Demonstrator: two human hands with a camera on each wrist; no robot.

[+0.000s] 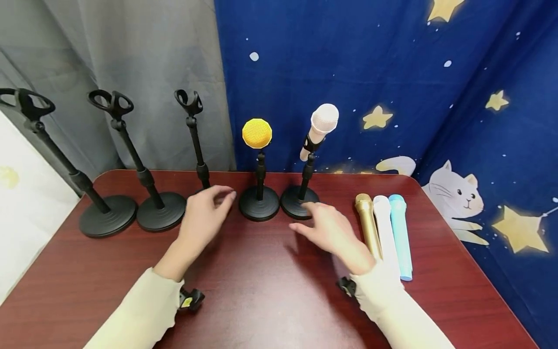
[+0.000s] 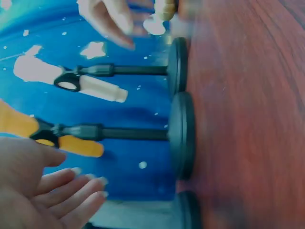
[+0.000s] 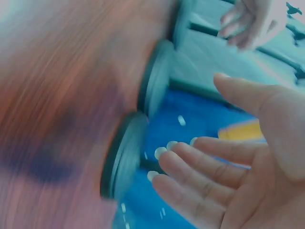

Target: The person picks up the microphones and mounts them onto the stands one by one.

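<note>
My left hand (image 1: 203, 213) hovers in front of the third black microphone stand (image 1: 197, 138), hiding its base; the fingers hold nothing. My right hand (image 1: 330, 227), fingers relaxed and apart, is in front of the base of the stand that carries a white microphone (image 1: 323, 121). Between the hands stands another black stand (image 1: 260, 179) with a yellow microphone (image 1: 257, 134) in its clip. In the left wrist view the yellow microphone (image 2: 81, 146) lies in its holder close beyond my left fingers (image 2: 71, 200). The right wrist view shows my right palm bare, fingers (image 3: 200, 176) extended.
Two more stands with vacant double-ring clips, the far left one (image 1: 61, 150) and its neighbour (image 1: 135, 150), stand at the left. A gold microphone (image 1: 368, 223), a white one (image 1: 385, 232) and a light blue one (image 1: 401, 237) lie side by side at the right. Curtains (image 1: 305, 48) hang behind the table (image 1: 261, 300).
</note>
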